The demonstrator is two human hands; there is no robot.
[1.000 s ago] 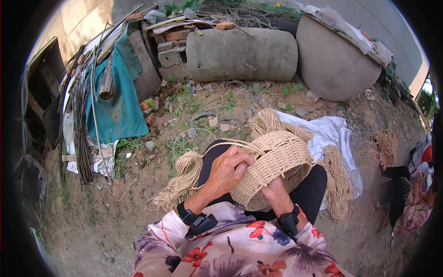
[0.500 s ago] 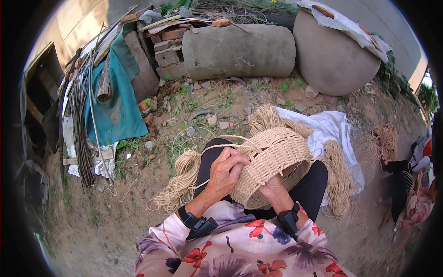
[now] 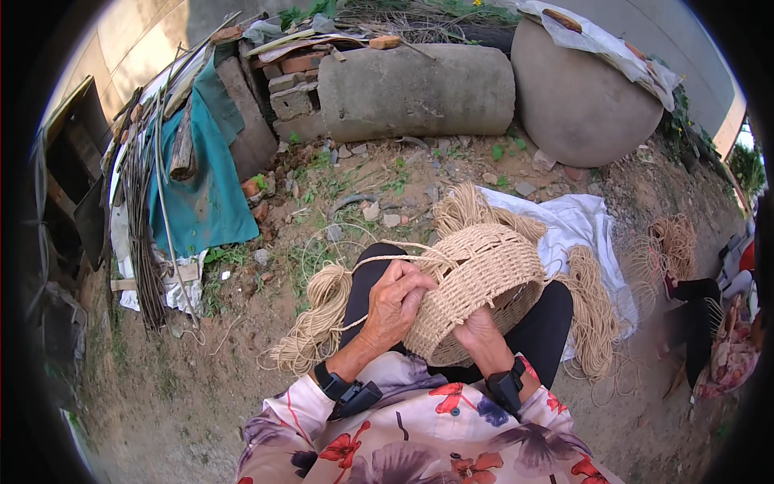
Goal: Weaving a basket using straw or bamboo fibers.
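A round woven basket (image 3: pixel 484 262) of tan cord lies tilted on my lap, its opening toward me and to the right. My left hand (image 3: pixel 395 298) is closed at the basket's left side, fingertips pinched on a strand of tan cord (image 3: pixel 352 323) against the weave. That cord runs under the hand near a loose skein (image 3: pixel 318 319) beside my left knee. Another length of cord loops above the hand to the basket's upper edge. My right hand (image 3: pixel 477 329) reaches into the opening and grips the basket wall from inside. Its fingertips are hidden.
More cord skeins lie beyond the basket (image 3: pixel 463 211) and by my right knee (image 3: pixel 592 315), partly on a white sheet (image 3: pixel 592 218). A concrete cylinder (image 3: pixel 415 89) and a large rounded jar (image 3: pixel 592 97) stand at the back. A person (image 3: pixel 726 339) sits at the far right.
Almost nothing differs. Both hands and the basket keep their places, with only a very slight shift of my left hand's fingers.
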